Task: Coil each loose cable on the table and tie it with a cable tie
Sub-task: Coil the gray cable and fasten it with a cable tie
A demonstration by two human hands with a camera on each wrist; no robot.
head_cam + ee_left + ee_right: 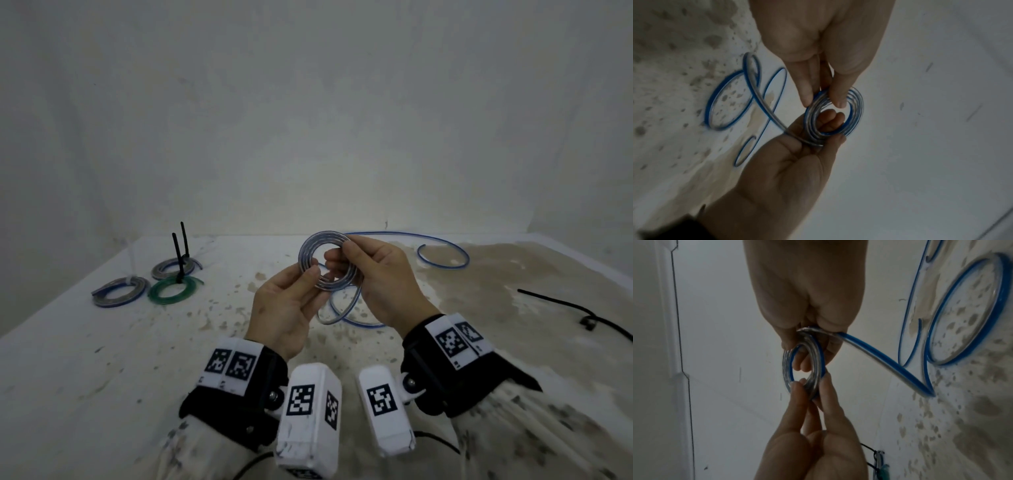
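Both hands were raised above the table (102, 359), holding a partly wound coil (327, 260) of blue-and-silver cable between them. The left hand (286, 310) pinched the coil's near-left rim between thumb and fingertips, palm turned up, while the right hand (380, 277) gripped the opposite side, its thumb over the top of the turns and its fingers curled through the ring. In the left wrist view the coil (835, 115) showed several stacked turns, with fingers of the left hand (787, 170) poking through its centre and the right hand (818, 40) clamping the upper edge. From the right hand the loose tail of the cable (442, 253) dropped down to the table, looped beneath the hands and ran away to the far right, where it curled back on itself on a brown-stained patch of the surface. The right wrist view showed that tail (879, 360) leaving the grip of the right hand (805, 288) and lying in wide loops on the speckled tabletop, with the left hand (813, 434) holding the coil's lower rim. At the far left of the table lay three finished coils: a green coil (171, 289) and a grey coil (173, 269), each bound with a black cable tie (178, 257) whose tail stood upright, and a blue-grey coil (118, 293) just beside them. A loose black cable tie (582, 313) lay on the right side of the table.
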